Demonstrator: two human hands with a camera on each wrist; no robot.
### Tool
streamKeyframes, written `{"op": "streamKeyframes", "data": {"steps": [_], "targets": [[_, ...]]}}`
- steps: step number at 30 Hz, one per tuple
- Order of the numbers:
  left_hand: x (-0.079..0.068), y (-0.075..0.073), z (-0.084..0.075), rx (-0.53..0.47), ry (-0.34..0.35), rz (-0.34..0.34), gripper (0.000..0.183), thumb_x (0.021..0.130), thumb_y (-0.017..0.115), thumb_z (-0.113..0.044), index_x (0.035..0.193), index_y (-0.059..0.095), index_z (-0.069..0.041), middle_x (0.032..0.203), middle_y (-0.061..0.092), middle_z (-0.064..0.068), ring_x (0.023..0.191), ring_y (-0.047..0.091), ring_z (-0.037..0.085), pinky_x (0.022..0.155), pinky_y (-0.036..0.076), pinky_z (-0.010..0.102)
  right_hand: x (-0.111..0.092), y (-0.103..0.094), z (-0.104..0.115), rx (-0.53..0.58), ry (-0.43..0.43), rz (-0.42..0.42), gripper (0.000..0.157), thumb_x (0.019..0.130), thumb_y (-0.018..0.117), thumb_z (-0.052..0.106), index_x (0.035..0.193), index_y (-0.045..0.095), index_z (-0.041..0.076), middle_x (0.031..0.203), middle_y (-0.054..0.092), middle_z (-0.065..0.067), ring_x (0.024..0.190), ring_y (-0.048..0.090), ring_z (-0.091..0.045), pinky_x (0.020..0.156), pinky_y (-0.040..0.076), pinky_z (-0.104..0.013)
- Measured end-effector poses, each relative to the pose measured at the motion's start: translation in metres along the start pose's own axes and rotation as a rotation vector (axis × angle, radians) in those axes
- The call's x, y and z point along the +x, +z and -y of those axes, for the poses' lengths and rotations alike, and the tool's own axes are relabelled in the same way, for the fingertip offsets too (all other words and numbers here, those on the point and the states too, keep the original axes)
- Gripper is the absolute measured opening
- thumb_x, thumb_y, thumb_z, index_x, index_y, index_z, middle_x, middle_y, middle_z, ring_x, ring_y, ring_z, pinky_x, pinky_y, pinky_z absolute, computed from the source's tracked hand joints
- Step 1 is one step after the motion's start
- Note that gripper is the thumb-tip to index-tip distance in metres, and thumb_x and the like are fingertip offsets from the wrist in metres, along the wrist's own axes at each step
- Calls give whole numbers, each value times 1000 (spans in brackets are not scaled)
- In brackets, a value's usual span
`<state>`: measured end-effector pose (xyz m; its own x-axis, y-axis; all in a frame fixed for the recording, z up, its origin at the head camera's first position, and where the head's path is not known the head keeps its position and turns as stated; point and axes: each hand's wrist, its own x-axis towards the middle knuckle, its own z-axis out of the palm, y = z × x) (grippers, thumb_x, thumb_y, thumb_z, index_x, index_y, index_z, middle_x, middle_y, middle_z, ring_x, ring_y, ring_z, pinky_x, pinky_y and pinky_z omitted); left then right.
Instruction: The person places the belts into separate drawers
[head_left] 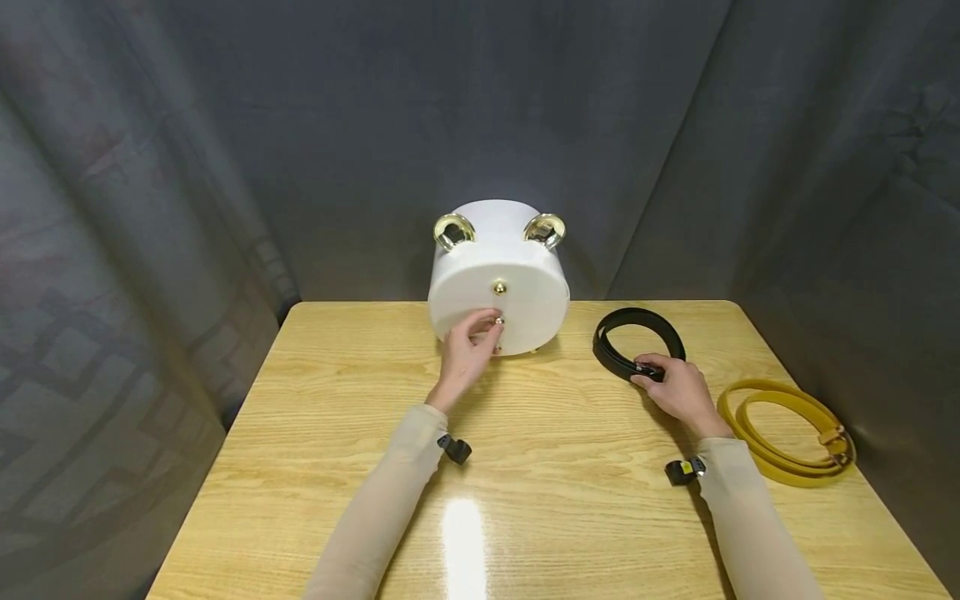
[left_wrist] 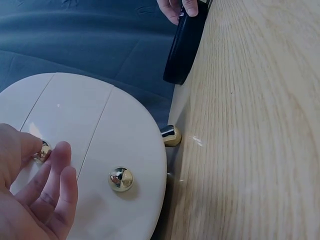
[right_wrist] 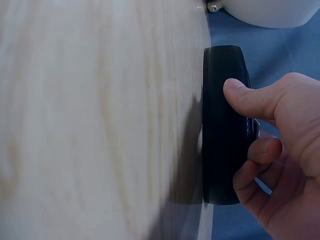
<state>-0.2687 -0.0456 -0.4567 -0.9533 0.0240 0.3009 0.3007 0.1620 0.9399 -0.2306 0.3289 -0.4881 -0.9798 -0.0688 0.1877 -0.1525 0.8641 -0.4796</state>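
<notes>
A white rounded drawer box point(head_left: 497, 250) with gold knobs and two gold rings on top stands at the back of the table. My left hand point(head_left: 467, 348) is at its front and pinches the middle knob point(left_wrist: 44, 151) between thumb and finger. Thin seams run across the front, and a lower knob point(left_wrist: 120, 178) shows uncovered. To the right, a coiled black belt point(head_left: 633, 321) stands on its edge on the table. My right hand point(head_left: 678, 385) pinches its near side by the buckle, thumb on the outer face point(right_wrist: 220, 145) of the strap.
A coiled yellow belt point(head_left: 795, 475) lies by the right table edge, beside my right forearm. Dark grey curtains point(head_left: 360, 150) hang behind and on both sides of the wooden table point(head_left: 337, 492). Gold feet point(left_wrist: 171, 135) hold the box off the tabletop.
</notes>
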Motion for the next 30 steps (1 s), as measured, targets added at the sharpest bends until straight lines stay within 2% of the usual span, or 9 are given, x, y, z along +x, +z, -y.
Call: {"op": "streamKeyframes", "data": {"steps": [3, 8, 13, 16, 20, 26, 30], "targets": [[0, 0, 1, 8, 11, -6, 27, 102, 71, -17, 129, 75, -13, 112, 80, 16, 80, 76, 48, 62, 62, 28, 0, 1, 0, 1, -2, -3, 35, 98, 78, 19, 128, 74, 3, 117, 78, -25, 98, 73, -44, 86, 55, -63], [1, -1, 1, -1, 20, -5, 27, 102, 72, -16, 128, 75, -11, 110, 81, 17, 79, 75, 48, 58, 56, 20, 2, 1, -1, 8, -7, -8, 36, 98, 78, 18, 129, 73, 2, 119, 77, -26, 101, 73, -47, 88, 55, -64], [0, -1, 2, 4, 17, 1, 26, 102, 72, -17, 127, 76, -12, 109, 81, 17, 80, 75, 50, 58, 55, 19, 3, 1, -1, 15, -24, -27, 35, 96, 79, 17, 127, 75, 0, 118, 77, -25, 94, 74, -43, 85, 57, -61], [-2, -2, 2, 1, 15, 4, 26, 102, 72, -16, 127, 76, -12, 109, 81, 16, 79, 75, 50, 57, 55, 19, 3, 2, -2, 16, -37, -37, 34, 94, 81, 15, 124, 77, 0, 115, 78, -25, 74, 69, -29, 71, 56, -45], [-4, -3, 2, 1, 11, 8, 26, 102, 72, -17, 127, 77, -13, 106, 81, 15, 79, 74, 50, 56, 54, 19, 3, 2, -3, 17, -44, -37, 33, 94, 82, 15, 123, 77, 0, 114, 78, -25, 61, 53, -15, 64, 45, -32], [-7, -5, 0, 25, 14, 22, 27, 102, 73, -18, 128, 76, -14, 107, 82, 14, 76, 75, 44, 53, 51, 19, 0, 1, -1, 26, -47, -50, 34, 95, 80, 15, 125, 76, 0, 112, 78, -25, 61, 52, -14, 64, 44, -33], [-8, -6, -1, 42, 26, 22, 27, 102, 73, -17, 128, 77, -13, 106, 82, 14, 75, 73, 46, 51, 47, 18, -1, 1, -1, 33, -52, -66, 36, 97, 79, 16, 128, 74, -1, 109, 78, -24, 61, 53, -14, 61, 44, -30]]}}
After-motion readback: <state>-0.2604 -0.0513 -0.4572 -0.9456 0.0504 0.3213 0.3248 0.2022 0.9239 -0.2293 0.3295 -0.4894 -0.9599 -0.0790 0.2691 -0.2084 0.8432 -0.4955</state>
